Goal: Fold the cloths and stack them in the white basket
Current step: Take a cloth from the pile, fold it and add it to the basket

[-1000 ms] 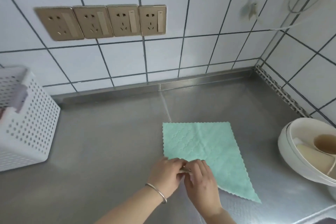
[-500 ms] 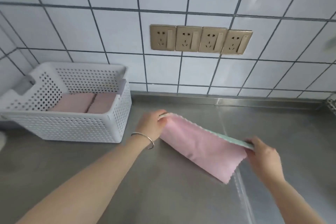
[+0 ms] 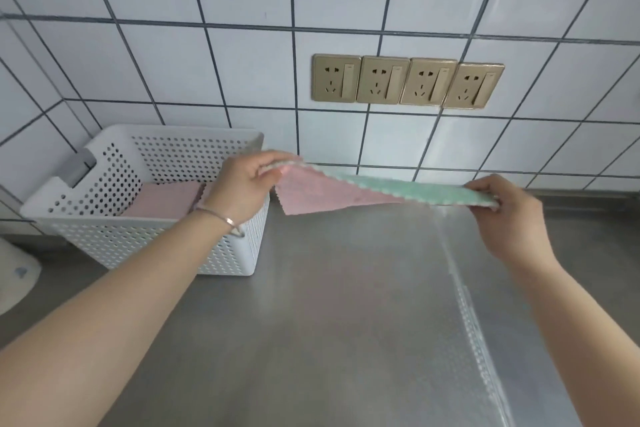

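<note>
A cloth [image 3: 349, 191], green on top and pink underneath, hangs stretched in the air above the steel counter. My left hand [image 3: 244, 184] pinches its left corner, just over the right rim of the white basket [image 3: 114, 232]. My right hand [image 3: 505, 208] pinches the opposite corner to the right. The perforated white basket stands at the left against the tiled wall. Inside it lie folded pink cloths [image 3: 162, 199], partly hidden by my left wrist.
Four gold wall sockets [image 3: 407, 81] sit on the tiled wall above the cloth. A white rounded object [image 3: 15, 274] shows at the left edge beside the basket. The steel counter [image 3: 346, 322] stretches toward me, with a bright seam [image 3: 467, 305] on the right.
The cloth lay flat on the counter with both hands at one corner; now it is lifted, held at two corners and carried left toward the basket. The view swung left.
</note>
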The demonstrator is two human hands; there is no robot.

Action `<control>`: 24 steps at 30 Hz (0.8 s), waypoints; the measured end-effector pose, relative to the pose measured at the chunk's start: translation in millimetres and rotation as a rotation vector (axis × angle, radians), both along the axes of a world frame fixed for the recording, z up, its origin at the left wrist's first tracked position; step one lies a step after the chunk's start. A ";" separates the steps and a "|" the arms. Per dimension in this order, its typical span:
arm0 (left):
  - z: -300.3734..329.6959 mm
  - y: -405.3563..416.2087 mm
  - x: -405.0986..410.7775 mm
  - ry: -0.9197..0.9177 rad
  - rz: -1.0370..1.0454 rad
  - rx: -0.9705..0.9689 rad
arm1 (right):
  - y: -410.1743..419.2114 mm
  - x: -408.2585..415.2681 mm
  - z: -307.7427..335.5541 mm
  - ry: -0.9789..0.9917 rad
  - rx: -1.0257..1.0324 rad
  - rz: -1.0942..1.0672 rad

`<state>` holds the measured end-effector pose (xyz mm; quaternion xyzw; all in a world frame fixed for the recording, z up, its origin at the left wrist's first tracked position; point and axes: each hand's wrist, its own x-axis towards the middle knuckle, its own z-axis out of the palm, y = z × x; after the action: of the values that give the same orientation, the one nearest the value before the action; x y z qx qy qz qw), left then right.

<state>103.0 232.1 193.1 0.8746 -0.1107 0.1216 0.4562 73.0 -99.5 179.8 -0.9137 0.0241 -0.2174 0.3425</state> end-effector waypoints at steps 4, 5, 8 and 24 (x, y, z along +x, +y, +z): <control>-62.3 12.8 -36.0 0.205 -0.190 0.134 | -13.2 -11.9 -43.8 0.334 -0.031 0.065; -80.7 15.1 -42.7 0.269 -0.222 0.184 | -16.9 -15.0 -58.7 0.427 -0.065 0.085; -126.8 15.9 -64.5 0.474 -0.326 0.378 | -22.6 -29.7 -104.7 0.688 -0.165 0.148; -180.6 8.7 -100.3 0.824 -0.415 0.502 | -27.9 -64.6 -159.8 1.071 -0.073 0.286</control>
<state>2.8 240.8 12.4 0.8918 -0.1188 -0.3559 0.2527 8.5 -127.4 20.0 -0.9019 0.0631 0.3257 0.2766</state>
